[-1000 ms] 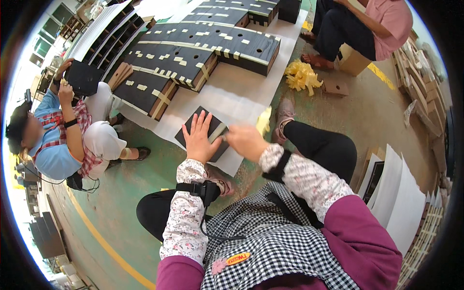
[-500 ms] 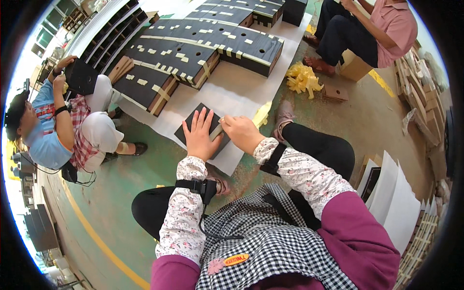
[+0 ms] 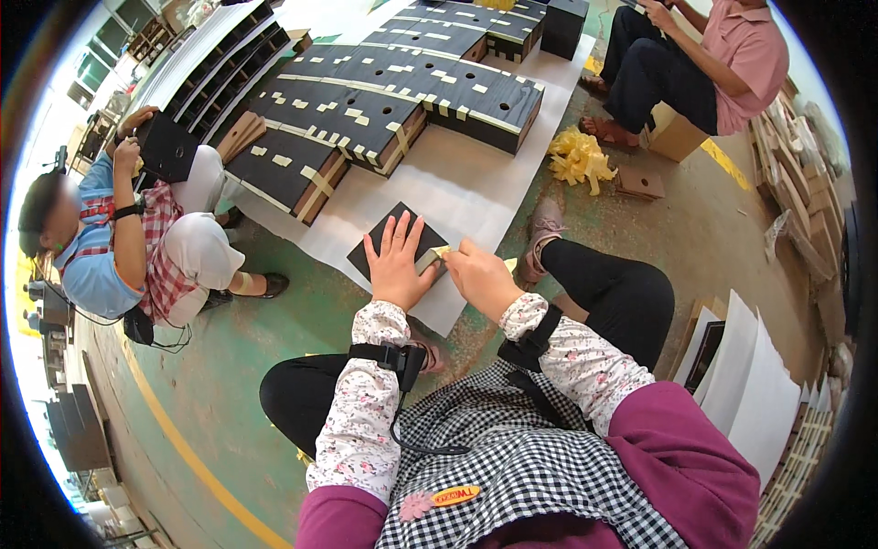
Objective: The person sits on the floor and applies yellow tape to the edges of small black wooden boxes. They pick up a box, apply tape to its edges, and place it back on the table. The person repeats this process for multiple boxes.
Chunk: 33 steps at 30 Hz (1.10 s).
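Observation:
A small black box (image 3: 380, 236) lies on the white sheet in front of me. My left hand (image 3: 402, 268) presses flat on its top with fingers spread. My right hand (image 3: 482, 276) is just beyond the box's right edge, its fingers pinched on a strip of pale yellow masking tape (image 3: 433, 255). The strip stands up from the box edge, bent, next to my left thumb. My right fingers partly hide its end, and the underside of the box is out of sight.
Rows of black boxes (image 3: 366, 110) with yellow tape pieces stand ahead on the white sheet (image 3: 462, 199). A heap of crumpled yellow tape (image 3: 580, 159) and brown boards (image 3: 639, 181) lie to the right. Seated people work at left (image 3: 119, 229) and far right (image 3: 745, 55).
My right hand has drawn back toward me and slightly right, and more of the tape strip shows lifted at the box edge. My left hand stays flat on the box.

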Tool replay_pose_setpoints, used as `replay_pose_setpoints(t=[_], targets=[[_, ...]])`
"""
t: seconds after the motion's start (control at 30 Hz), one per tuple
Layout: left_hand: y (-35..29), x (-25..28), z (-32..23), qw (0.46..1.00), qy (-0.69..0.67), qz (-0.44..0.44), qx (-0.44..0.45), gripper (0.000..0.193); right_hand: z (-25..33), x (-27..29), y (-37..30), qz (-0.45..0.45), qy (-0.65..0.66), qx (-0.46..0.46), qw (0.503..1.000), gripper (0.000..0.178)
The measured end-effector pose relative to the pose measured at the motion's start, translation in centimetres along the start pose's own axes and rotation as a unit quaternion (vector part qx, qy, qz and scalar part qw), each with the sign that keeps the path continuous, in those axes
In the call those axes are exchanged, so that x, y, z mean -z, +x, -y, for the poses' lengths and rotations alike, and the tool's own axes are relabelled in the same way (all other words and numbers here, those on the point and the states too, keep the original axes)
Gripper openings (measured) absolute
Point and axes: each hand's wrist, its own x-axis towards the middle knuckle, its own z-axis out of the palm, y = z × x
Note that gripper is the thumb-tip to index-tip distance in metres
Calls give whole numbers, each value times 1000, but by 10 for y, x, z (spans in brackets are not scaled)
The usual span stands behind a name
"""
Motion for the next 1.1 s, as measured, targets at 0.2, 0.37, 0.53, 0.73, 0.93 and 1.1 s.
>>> replay_pose_setpoints(t=[0.2,0.37,0.53,0.73,0.93,1.1], targets=[[4,-4,2,1000,0,-8,22,78,-17,-20,-3,-29,230,-149,961,16],[36,25,21,991,-71,101,47,53,-31,-26,18,108,472,-362,796,29],[59,14,39,996,-4,15,-90,32,-35,-30,35,198,437,-376,792,43],[62,-19,37,996,-75,-10,-56,25,-28,-57,21,58,646,-360,671,31],[58,-19,36,998,-38,-20,-43,25,7,-55,10,18,747,-450,489,27],[61,-23,38,998,-63,-14,8,27,28,-26,-15,56,731,-463,499,25]])
